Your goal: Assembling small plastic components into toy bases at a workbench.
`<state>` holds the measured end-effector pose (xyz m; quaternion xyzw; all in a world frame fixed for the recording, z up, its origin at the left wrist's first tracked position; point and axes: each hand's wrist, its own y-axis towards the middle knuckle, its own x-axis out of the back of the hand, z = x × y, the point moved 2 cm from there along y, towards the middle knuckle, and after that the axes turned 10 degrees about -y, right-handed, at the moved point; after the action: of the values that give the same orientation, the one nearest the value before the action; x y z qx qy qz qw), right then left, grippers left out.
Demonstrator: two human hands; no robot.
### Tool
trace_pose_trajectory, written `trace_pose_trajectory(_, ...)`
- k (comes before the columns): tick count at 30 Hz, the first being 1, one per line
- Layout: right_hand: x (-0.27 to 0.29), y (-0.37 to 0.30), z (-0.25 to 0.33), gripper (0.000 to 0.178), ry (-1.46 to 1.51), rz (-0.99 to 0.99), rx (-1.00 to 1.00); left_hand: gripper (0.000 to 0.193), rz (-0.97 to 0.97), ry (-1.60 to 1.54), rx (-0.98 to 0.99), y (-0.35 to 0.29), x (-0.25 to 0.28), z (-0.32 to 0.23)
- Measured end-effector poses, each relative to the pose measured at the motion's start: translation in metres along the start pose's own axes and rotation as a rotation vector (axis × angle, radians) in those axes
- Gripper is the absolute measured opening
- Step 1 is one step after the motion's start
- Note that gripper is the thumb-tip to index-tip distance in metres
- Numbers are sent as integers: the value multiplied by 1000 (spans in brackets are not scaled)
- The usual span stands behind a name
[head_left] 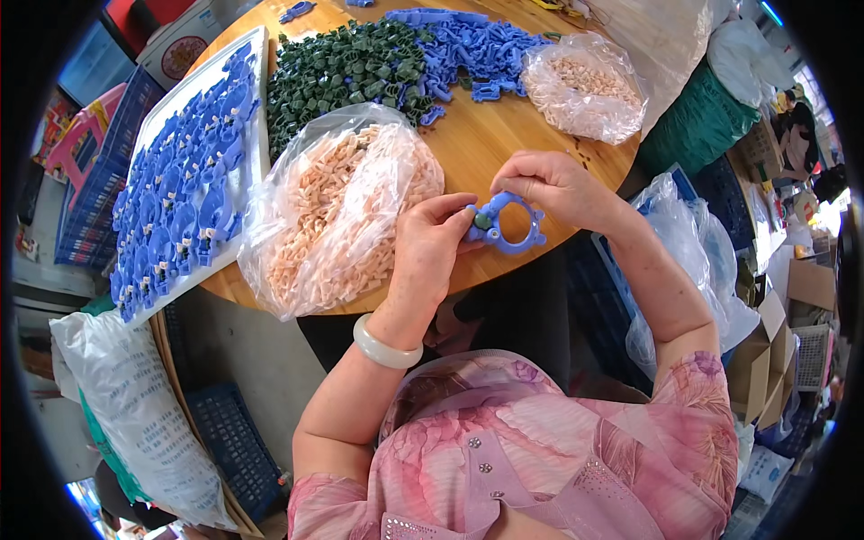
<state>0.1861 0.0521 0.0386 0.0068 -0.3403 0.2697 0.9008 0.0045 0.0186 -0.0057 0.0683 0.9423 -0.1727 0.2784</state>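
My left hand (425, 241), a pale bangle on its wrist, pinches the left side of a blue plastic ring-shaped part (496, 238) at the table's near edge. A dark green piece (483, 220) is fitted on the ring beside my left thumb. Above the ring's top, my right hand (556, 184) has its fingertips pressed together, close against the part. Whatever those fingertips hold is hidden. Left of my hands, a clear bag (337, 216) is filled with small peach-coloured pieces. Beyond it are piled dark green pieces (346, 72) and blue plastic parts (481, 49).
A white tray (258, 135) with rows of blue assembled parts lies along the left of the wooden table (481, 139). A second bag of peach pieces (585, 85) sits at the far right. Crates, sacks and cardboard boxes (765, 360) stand around the table.
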Motion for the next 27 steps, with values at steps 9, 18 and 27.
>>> trace_pose_trajectory(9, 0, -11, 19, 16, -241, -169, 392, 22, 30, -80, 37, 2, 4, 2)
trace_pose_trajectory(18, -2, -9, 14, 19, -500, -263, 521, 21, 21, -44, 20, 2, 3, 1)
trace_pose_trajectory(27, -1, -10, 13, 22, -635, -320, 644, 19, 4, -5, 18, 2, 2, 1)
